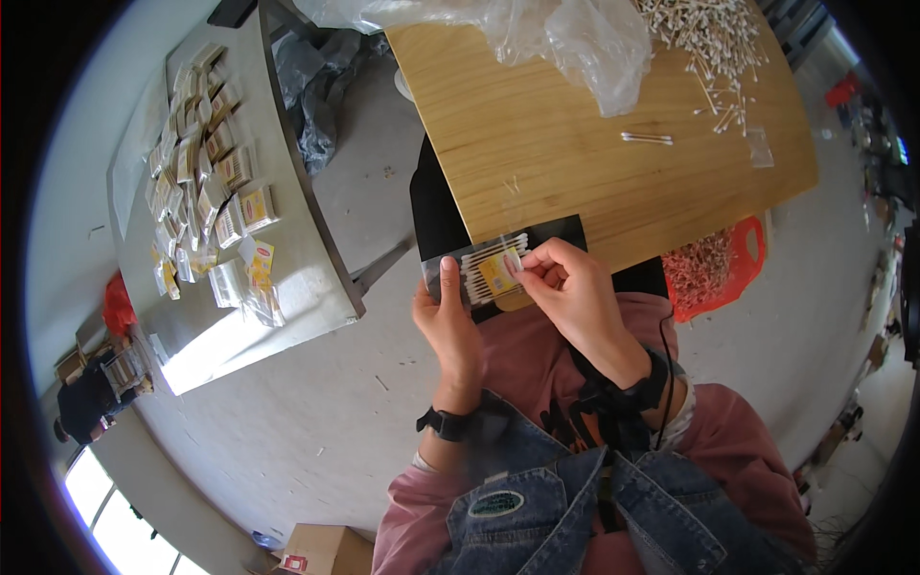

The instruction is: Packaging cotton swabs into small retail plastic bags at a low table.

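A clear bag of cotton swabs [473,275] with a yellow label card [499,272] lies between my hands, at the near edge of the wooden table. My left hand [450,331] grips the bag's left end, thumb on top. At the other end, the thumb and forefinger of my right hand [580,302] are pinched together at the edge of the pack, by a small pale piece. I cannot make out whether that piece is a flap of the bag. White swab tips show in rows around the label.
Loose cotton swabs [704,34] are heaped at the table's [546,163] far right, a few swabs [647,139] apart from them. Clear plastic sheeting [604,57] covers the far edge. A red basket [752,278] of swabs stands below right. Filled packs [206,158] crowd a grey table at left.
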Available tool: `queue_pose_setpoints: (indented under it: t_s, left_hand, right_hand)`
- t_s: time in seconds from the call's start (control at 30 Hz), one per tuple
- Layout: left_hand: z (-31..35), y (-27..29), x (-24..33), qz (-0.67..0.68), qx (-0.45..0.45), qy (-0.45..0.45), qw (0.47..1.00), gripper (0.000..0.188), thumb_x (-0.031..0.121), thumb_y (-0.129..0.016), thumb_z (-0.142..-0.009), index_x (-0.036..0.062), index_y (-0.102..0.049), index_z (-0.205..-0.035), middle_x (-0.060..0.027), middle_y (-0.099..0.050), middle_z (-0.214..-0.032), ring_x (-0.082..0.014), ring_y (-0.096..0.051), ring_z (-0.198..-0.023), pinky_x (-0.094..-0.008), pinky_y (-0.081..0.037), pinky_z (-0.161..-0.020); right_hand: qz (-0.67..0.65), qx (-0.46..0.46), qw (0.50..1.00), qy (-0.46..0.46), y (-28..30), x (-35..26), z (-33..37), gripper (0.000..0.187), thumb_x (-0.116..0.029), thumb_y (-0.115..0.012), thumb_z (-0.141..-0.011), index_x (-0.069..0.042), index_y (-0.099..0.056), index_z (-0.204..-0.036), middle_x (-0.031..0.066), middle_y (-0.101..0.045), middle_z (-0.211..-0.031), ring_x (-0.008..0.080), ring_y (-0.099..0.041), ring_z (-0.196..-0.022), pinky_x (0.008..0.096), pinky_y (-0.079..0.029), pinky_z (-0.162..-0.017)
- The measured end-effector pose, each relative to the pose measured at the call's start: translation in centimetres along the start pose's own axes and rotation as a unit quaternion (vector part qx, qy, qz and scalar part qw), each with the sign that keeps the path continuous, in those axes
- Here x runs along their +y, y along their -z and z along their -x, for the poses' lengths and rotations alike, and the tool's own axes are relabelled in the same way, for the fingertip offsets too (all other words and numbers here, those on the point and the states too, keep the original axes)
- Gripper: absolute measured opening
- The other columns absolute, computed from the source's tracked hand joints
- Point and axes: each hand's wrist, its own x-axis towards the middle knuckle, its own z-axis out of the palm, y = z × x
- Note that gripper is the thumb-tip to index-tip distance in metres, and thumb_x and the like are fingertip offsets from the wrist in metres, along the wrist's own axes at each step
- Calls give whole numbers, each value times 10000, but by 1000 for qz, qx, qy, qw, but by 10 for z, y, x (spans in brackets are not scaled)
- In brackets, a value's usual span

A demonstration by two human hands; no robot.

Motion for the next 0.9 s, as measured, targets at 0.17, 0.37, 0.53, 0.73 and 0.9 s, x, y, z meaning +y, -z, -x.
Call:
queue_pose_setpoints:
  t_s: [0.17, 0.37, 0.53, 0.73, 0.9]
  left_hand:
    - [11, -20, -6, -79, 63, -47, 994, 289, 337, -630, -1001, 58, -625, -927, 24, -630, -764, -46, -539, -602, -214, -402, -503]
    - [13, -21, -15, -96, 76, -60, 991, 327, 401, -591, -1014, 85, -635, -942, 36, -631, -760, -35, -534, -607, -202, -359, -489]
    - [10, -22, -23, -66, 102, -65, 990, 327, 419, -582, -1015, 102, -642, -958, 38, -646, -783, -33, -535, -619, -208, -354, -487]
    - [8, -16, -26, -48, 95, -40, 993, 338, 413, -578, -1019, 84, -644, -977, 25, -663, -820, -47, -573, -664, -217, -398, -524]
    - [5, -19, -35, -8, 86, -88, 992, 320, 344, -558, -1040, 36, -638, -1005, -30, -694, -945, -92, -628, -807, -253, -506, -695]
  right_hand:
    - [-24, -2, 1000, 8, 2, 4, 2, 102, -24, -735, -844, 11, -646, -879, 86, -685, -768, 121, -639, -627, 251, -484, -557]
    - [-74, -39, 996, -36, 8, 4, 12, 100, -20, -719, -862, 28, -682, -941, 65, -693, -778, 70, -611, -638, 220, -471, -565]
    - [-126, -73, 986, -80, 16, 6, 16, 113, -45, -681, -913, 35, -686, -993, 38, -689, -784, 53, -608, -663, 203, -464, -573]
    - [-315, 15, 949, 13, 13, 24, 5, 354, -208, -522, -1052, 30, -540, -1314, 142, -626, -1254, 167, -634, -1064, 282, -514, -879]
    - [-344, 2, 933, 103, -11, 25, -1, 552, -347, -393, -1086, 34, -350, -1483, 185, -383, -1530, 263, -354, -1438, 398, -264, -1197]
